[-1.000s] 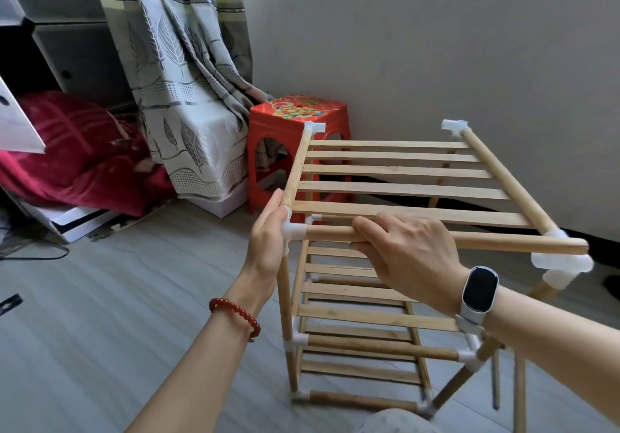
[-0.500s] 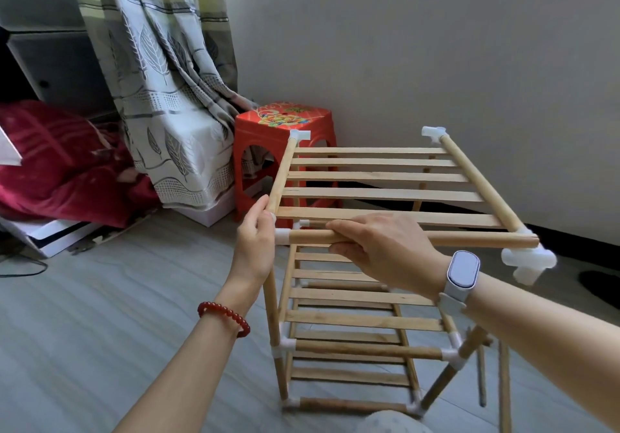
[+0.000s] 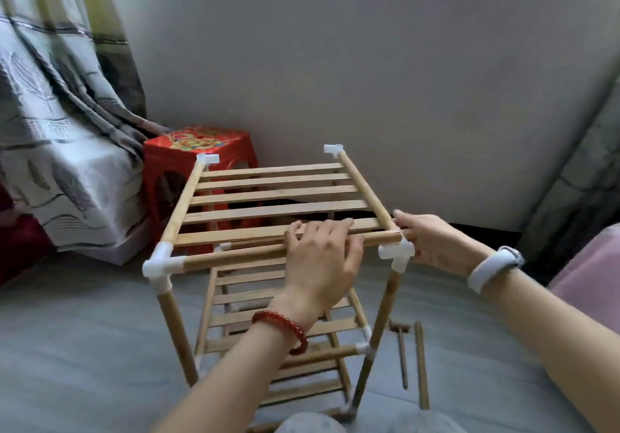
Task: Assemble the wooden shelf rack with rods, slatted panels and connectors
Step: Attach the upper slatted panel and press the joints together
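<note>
The wooden shelf rack [image 3: 174,318] stands on the floor in front of me, with white connectors at its corners and lower slatted tiers. Its top slatted panel [image 3: 275,194] lies across the frame. My left hand [image 3: 318,258], wearing a red bead bracelet, is laid over the front rod [image 3: 231,258] near its right half, fingers curled over it onto the nearest slat. My right hand [image 3: 432,241], with a white wristband, holds the top panel's right front corner, just behind the white corner connector [image 3: 397,253]. The rod's right end sits right at that connector.
A red plastic stool [image 3: 198,150] stands behind the rack by the wall. A patterned curtain [image 3: 50,164] hangs at the left. A small wooden mallet [image 3: 401,330] and a loose rod [image 3: 421,365] lie on the floor right of the rack. Something pink [image 3: 590,275] is at the right edge.
My view swung right. My left hand left the left front connector and now lies on the front rod. My right hand left the rod and went to the right front corner.
</note>
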